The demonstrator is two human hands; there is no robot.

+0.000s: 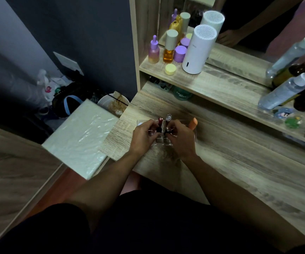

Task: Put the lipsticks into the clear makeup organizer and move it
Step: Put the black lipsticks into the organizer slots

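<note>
The clear makeup organizer (193, 134) sits on the wooden desk, mostly covered by my two hands. My left hand (144, 137) pinches a dark red lipstick (160, 122) that stands upright over the organizer's slots. My right hand (182, 139) grips a lipstick with a clear, silvery cap (168, 118), also upright, right beside the red one. An orange lipstick (193, 123) stands at the organizer's far right side, apart from both hands. The lower ends of the two held lipsticks are hidden by my fingers.
A shelf above the desk (221, 162) carries purple and amber bottles (168, 50), a yellow jar (170, 69), a white cylinder (198, 50) and spray bottles (287, 88) at right. A white plastic-wrapped box (82, 138) lies left of the desk; a mirror stands behind the shelf.
</note>
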